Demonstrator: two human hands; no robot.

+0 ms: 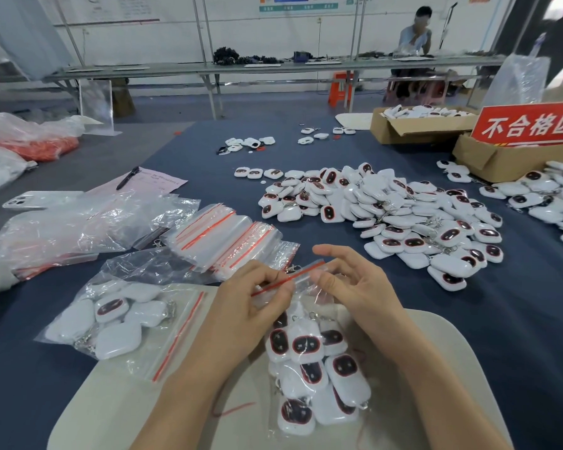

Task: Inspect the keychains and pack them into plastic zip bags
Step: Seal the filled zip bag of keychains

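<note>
The clear plastic zip bag with a red seal strip (309, 371) is lying on the pale beige board (442, 352) just in front of the person, bulging with white rounded keychains with dark red-rimmed faces (306, 344). The left-hand grip (257, 306) and the right-hand grip (358, 287) are both pinching the red strip at the bag's mouth, side by side along it. The film is looking thin, soft and slippery, and the hard cases inside are probably shifting as a loose load, so the firmer seal strip is seeming the best hold, with support under the belly when lifting. Another filled zip bag (117, 323) is resting just beside on the left, a stack of empty red-striped zip bags (228, 238) is sitting beyond, and a heap of loose white keychains (387, 216) is spreading over the dark blue surface (517, 319).
</note>
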